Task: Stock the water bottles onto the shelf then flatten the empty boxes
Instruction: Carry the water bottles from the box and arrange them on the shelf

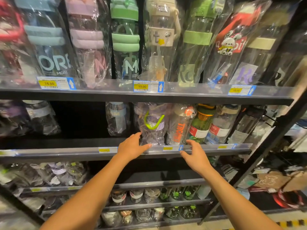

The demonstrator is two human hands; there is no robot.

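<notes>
My left hand [132,146] is open, fingers straight, with the fingertips against the left side of the bottle with the green strap [153,128] and the thumb laid across the front of its base. It presses and does not grip. My right hand [193,154] is open too, fingers loosely bent and holding nothing. It is just in front of the price rail [207,147], below the bottle with orange lettering [178,128]. The bottle with the green strap stands on the middle shelf [66,153], at the front edge, just beside its orange-lettered neighbour and loose in a crinkled clear wrapper [146,138].

I judge this step to be squaring the bottle up in its row. To do it well I want to push low, at the base. The wrapper looks slack and slippery, and a push higher up would likely only crumple plastic or tip the bottle. I want the right hand on the other side as a stop, so the bottle does not knock the orange-lettered one into the rest of the row. The base should sit behind the rail, not on it. To the left there is a dark gap [79,120], with a pale blue bottle [117,120] set further back, so more stock has room there. Brown cardboard [272,180] lies low on the right, and I cannot tell whether it is the boxes to flatten
</notes>
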